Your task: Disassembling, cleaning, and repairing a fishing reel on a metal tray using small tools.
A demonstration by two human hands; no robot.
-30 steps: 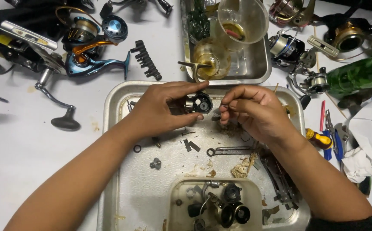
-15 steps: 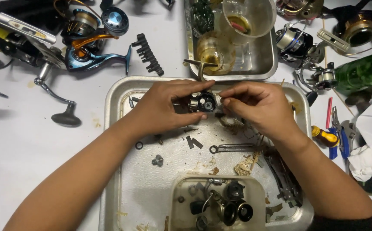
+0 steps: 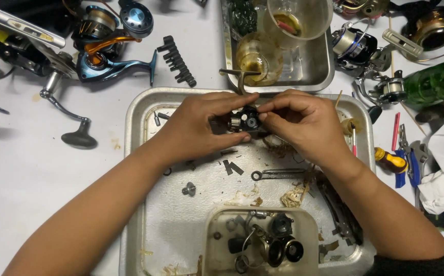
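Note:
Both hands meet over the back half of a metal tray [image 3: 135, 153]. My left hand [image 3: 196, 125] grips a small black and silver reel part [image 3: 245, 121] between thumb and fingers. My right hand [image 3: 303, 122] pinches the same part from the right side with its fingertips. Below the hands, loose bits lie on the tray: a small wrench [image 3: 275, 175], a round screw piece [image 3: 188, 189] and dirty scraps. A clear plastic tub [image 3: 260, 240] at the tray's near edge holds several dark reel parts.
A second metal tray [image 3: 324, 66] at the back holds a glass jar and a plastic cup with oily liquid. A blue and orange fishing reel [image 3: 104, 51] and a black bit holder [image 3: 177, 61] lie at left. More reels, a green bottle [image 3: 436, 84], screwdrivers and a white rag sit at right.
Both hands have drawn closer together on the reel part, and the right fingertips now press against it. The camera view has shifted slightly.

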